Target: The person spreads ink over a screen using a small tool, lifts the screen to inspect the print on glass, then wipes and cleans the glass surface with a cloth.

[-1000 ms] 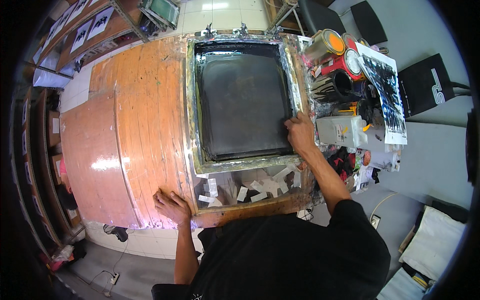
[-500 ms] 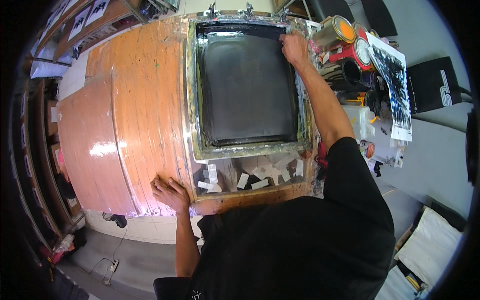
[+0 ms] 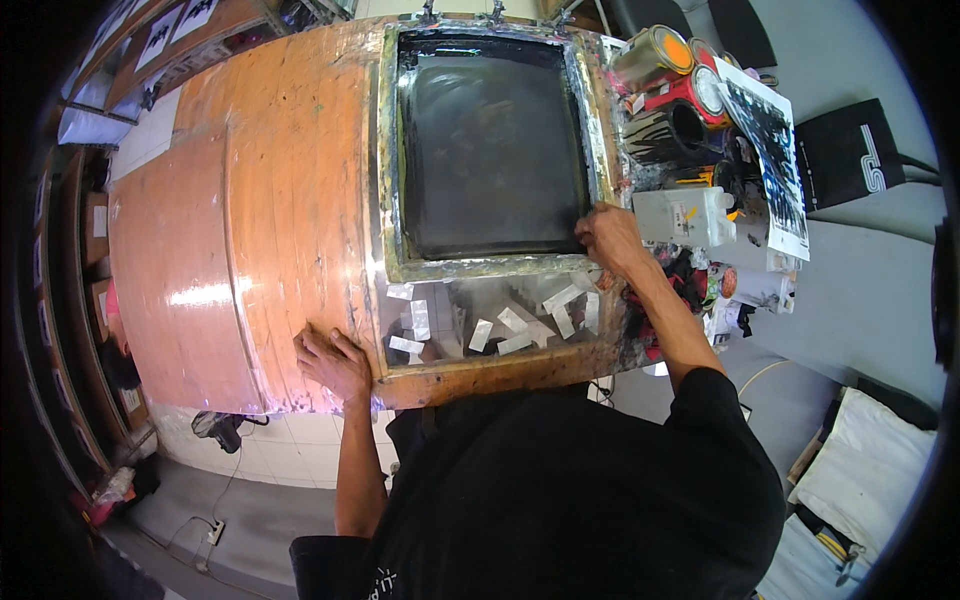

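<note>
A screen printing frame with a dark, ink-smeared mesh lies on a glass panel set into the wooden table. My right hand is at the near right inner corner of the frame, fingertips bent down against the mesh's edge. Its fingers are pressed together, and whatever they may hold is hidden beneath them. To the left of the glass, my left hand rests on the orange-brown wooden tabletop. Its fingers are loosely bent and apart, with nothing in them.
Hinge clamps stand at the frame's far edge. Pieces of white tape stick to the glass panel nearby. Ink cans, a white plastic container and a black-smeared sheet crowd the right side. Shelves line the left.
My right hand has come from the frame's far right corner toward me, down its right side to the near right corner. My left hand stays on the table. The view has shifted slightly.
</note>
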Demonstrator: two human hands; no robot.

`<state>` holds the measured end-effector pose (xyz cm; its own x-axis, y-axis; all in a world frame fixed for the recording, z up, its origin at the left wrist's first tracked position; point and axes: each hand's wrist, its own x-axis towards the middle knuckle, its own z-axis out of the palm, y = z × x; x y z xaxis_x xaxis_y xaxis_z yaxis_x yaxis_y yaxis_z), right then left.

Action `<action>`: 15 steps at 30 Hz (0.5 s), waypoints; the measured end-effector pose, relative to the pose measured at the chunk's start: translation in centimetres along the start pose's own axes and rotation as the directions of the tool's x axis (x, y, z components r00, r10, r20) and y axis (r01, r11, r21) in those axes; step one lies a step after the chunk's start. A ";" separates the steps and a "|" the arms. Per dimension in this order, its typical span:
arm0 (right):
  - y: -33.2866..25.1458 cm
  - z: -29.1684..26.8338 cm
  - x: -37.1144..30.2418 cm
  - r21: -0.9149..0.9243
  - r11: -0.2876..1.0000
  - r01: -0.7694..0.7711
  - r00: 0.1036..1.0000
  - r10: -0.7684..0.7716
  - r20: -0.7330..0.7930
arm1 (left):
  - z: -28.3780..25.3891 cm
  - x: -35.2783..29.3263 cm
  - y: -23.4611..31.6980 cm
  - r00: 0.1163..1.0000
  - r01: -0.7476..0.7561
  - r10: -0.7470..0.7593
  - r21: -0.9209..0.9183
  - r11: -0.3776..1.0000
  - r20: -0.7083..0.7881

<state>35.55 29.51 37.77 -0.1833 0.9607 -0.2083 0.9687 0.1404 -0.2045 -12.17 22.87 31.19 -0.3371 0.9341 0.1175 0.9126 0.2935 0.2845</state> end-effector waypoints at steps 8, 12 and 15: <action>-5.0 1.7 3.0 0.351 0.926 0.140 0.989 -0.145 -0.012 | 0.3 -0.1 -0.4 1.000 0.013 -0.013 0.031 0.999 0.004; -12.2 3.3 8.2 0.476 0.840 0.261 0.957 -0.289 -0.014 | 0.4 0.0 -0.6 1.000 0.024 -0.024 0.041 0.999 0.013; -16.5 4.0 11.4 0.565 0.764 0.311 0.936 -0.348 -0.044 | 0.7 -0.1 -0.9 0.999 0.029 -0.030 0.046 0.999 0.021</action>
<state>16.84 37.14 34.92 -0.5017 0.8612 -0.0816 0.5892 0.2710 -0.7612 -12.81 22.68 30.26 -0.3591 0.9290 0.0892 0.9123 0.3292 0.2438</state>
